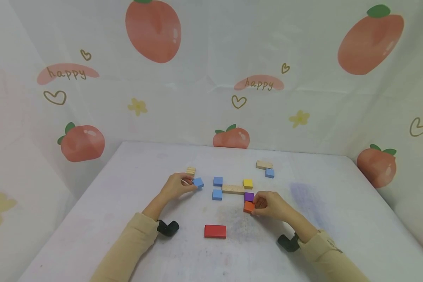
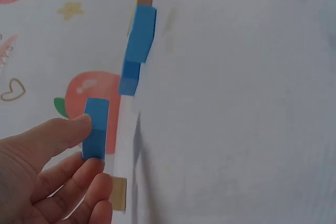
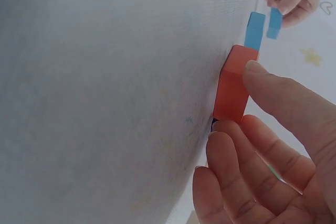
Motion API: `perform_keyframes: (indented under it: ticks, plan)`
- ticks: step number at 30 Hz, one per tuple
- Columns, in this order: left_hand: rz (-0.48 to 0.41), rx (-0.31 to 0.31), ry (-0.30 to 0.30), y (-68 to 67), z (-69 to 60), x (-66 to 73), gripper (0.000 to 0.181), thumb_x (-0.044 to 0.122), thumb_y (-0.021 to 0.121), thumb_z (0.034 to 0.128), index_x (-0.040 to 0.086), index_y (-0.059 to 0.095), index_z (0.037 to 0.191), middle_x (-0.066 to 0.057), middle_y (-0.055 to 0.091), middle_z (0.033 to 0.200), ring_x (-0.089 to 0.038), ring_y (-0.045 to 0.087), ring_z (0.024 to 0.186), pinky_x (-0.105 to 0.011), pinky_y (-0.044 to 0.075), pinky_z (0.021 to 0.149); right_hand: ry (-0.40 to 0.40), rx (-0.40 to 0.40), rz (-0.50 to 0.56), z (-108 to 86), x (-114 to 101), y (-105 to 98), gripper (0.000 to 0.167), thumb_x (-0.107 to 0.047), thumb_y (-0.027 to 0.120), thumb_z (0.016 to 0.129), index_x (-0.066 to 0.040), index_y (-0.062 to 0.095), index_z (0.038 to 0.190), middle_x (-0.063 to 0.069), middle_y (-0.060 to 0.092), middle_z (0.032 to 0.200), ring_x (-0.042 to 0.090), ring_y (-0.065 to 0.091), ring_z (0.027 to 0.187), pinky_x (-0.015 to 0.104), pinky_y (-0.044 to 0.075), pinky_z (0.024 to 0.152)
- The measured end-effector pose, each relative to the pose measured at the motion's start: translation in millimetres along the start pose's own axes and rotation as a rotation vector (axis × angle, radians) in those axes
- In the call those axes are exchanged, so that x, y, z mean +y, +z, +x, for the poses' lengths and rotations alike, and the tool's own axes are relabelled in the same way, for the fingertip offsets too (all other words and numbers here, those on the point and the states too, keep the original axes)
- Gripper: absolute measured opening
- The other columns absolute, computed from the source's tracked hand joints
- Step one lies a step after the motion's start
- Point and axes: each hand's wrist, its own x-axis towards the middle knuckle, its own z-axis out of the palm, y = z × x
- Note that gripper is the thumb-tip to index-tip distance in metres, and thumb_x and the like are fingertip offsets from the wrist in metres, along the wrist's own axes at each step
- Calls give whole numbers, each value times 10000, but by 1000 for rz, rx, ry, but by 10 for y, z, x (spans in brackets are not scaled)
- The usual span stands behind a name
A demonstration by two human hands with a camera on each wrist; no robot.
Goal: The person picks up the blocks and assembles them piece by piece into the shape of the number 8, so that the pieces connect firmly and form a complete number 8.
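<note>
My left hand [image 1: 177,185] pinches a blue block [image 1: 198,183] between thumb and fingers, left of the other blocks; the left wrist view shows this blue block [image 2: 95,128] raised off the table. With thumb and fingertips, my right hand [image 1: 273,205] holds an orange block [image 1: 248,207], which sits against the near side of a purple block [image 1: 249,197]. A long plain wooden block [image 1: 233,189] lies in the middle. Two blue blocks, one far [image 1: 217,181] and one near [image 1: 217,194], are at its left end. A yellow block [image 1: 248,183] is at its right end, beyond the purple one.
A red oblong block [image 1: 215,231] lies toward the front of the white table [image 1: 183,258]. At the back right are a wooden block [image 1: 264,165] and a blue block [image 1: 269,173]. A small wooden block [image 1: 191,171] lies behind my left hand. A printed cloth [image 1: 204,58] hangs behind.
</note>
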Motion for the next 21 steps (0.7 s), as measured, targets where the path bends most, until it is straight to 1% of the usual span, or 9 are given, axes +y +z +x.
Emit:
perform_keyframes:
  ticks: [1, 4, 9, 13, 21]
  plan:
    - [3, -6, 13, 8, -8, 12, 328, 156, 726, 779, -10, 664, 1054, -114, 685, 895, -170, 617, 799, -254, 498, 694, -6, 1, -2, -1, 1, 0, 239, -164, 762, 756, -57, 598, 893, -3, 622, 788, 101, 535, 715, 186, 467, 641]
    - [4, -25, 23, 31, -35, 58, 304, 148, 729, 774, 0, 668, 1033, -100, 685, 887, -160, 607, 788, -238, 484, 675, -20, 0, -8, -3, 6, 1, 247, -172, 763, 757, -51, 597, 895, 0, 626, 789, 94, 536, 712, 187, 468, 640]
    - [24, -75, 47, 72, -85, 136, 291, 158, 739, 775, 23, 670, 1023, -67, 678, 875, -132, 585, 765, -223, 467, 656, -12, 1, 1, -10, 3, 6, 245, -173, 765, 754, -56, 600, 890, -1, 625, 783, 91, 536, 704, 190, 468, 639]
    - [15, -109, 55, 100, -130, 194, 287, 162, 747, 772, 39, 673, 1021, -50, 669, 865, -123, 569, 754, -224, 463, 650, -19, 1, 5, -15, -3, -1, 243, -171, 764, 755, -51, 601, 891, 2, 628, 782, 86, 537, 699, 191, 467, 634]
    - [35, -150, 76, 153, -203, 248, 282, 161, 758, 761, 39, 671, 1000, -39, 662, 853, -115, 561, 753, -218, 460, 652, -39, 3, 5, -18, -2, -12, 247, -165, 763, 754, -41, 602, 894, 8, 634, 782, 90, 543, 705, 188, 465, 632]
